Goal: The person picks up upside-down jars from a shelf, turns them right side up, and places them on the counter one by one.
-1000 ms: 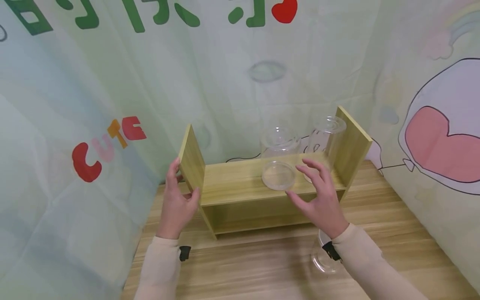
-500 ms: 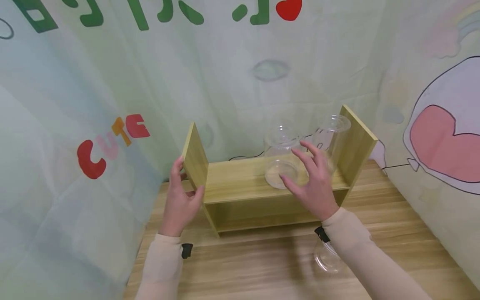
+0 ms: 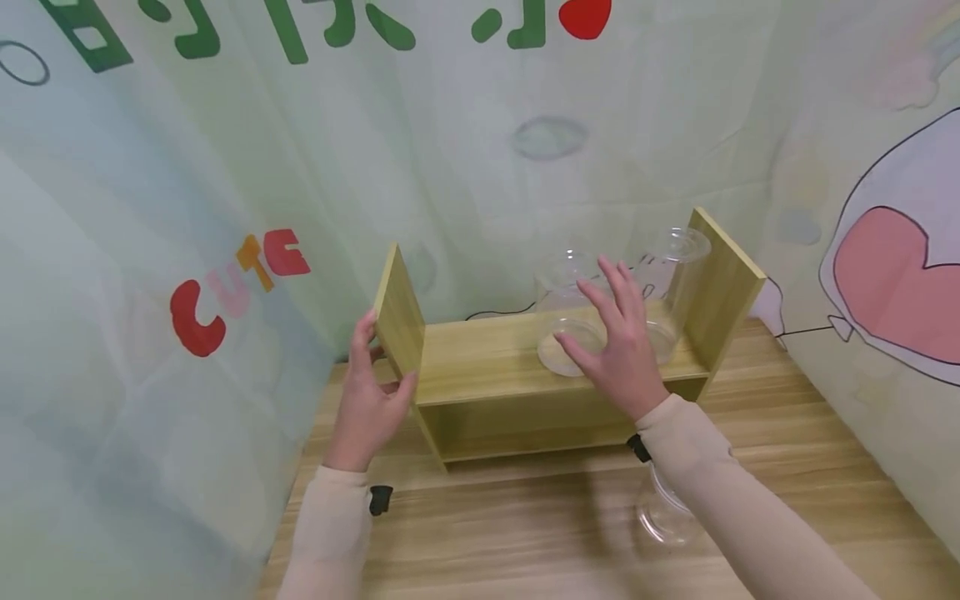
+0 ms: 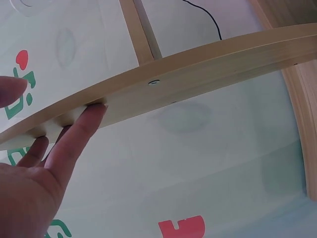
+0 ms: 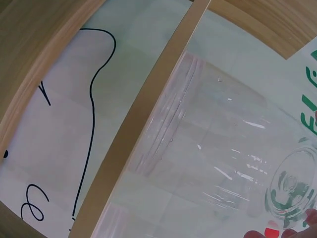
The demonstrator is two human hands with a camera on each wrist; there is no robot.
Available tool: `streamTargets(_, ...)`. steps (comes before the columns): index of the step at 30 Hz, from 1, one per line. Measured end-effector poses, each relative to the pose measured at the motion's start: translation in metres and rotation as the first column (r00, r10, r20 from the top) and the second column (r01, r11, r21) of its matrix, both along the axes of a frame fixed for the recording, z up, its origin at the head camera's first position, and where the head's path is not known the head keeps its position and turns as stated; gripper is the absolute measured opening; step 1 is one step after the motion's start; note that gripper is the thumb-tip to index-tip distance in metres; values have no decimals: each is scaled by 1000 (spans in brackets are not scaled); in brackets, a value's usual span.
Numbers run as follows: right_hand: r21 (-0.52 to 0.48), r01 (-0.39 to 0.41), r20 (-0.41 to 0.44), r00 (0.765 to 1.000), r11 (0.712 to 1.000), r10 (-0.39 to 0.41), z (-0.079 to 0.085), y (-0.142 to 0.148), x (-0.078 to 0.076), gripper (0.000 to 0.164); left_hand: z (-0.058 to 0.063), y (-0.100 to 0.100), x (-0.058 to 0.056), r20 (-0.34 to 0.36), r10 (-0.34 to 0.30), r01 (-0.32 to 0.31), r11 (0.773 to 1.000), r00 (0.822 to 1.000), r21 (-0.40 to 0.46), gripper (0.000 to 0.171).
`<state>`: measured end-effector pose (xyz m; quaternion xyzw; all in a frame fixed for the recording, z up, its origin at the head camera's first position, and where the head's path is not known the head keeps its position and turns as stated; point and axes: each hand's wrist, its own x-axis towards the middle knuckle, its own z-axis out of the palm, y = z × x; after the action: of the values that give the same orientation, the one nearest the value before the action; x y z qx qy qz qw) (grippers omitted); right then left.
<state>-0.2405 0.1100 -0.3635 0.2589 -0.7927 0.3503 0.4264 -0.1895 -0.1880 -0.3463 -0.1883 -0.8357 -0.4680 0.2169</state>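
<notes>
A two-level wooden shelf (image 3: pixel 472 367) stands on the table. Two clear cylindrical jars stand on its upper board: a middle jar (image 3: pixel 558 304) and another jar (image 3: pixel 681 279) by the right side panel. My left hand (image 3: pixel 367 417) touches the left side panel; in the left wrist view, its extended fingers (image 4: pixel 79 131) press the panel's outer face (image 4: pixel 198 74), the thumb apart from it. My right hand (image 3: pixel 626 358), fingers spread and thumb out, is in front of the jars and partly hides them. In the right wrist view a jar (image 5: pixel 213 134) fills the middle, fingertips at the lower right corner.
Another clear jar (image 3: pixel 663 512) is on the wooden table (image 3: pixel 495 533) in front of the shelf, partly behind the right sleeve (image 3: pixel 720 475). A printed curtain (image 3: pixel 480 192) hangs behind and along both sides. The shelf's right side panel (image 3: pixel 723 292) rises beside the jars.
My right hand has moved up and inward over the shelf's front, its fingers straightening. The left hand stays on the side panel. The head view has shifted slightly.
</notes>
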Motion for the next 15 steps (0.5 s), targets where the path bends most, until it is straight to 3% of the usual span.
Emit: streamTargets(15, -24, 13, -47, 999, 1000, -14, 2, -5, -12, 53, 3, 2, 4, 14, 22, -22, 1000, 1000, -11, 84)
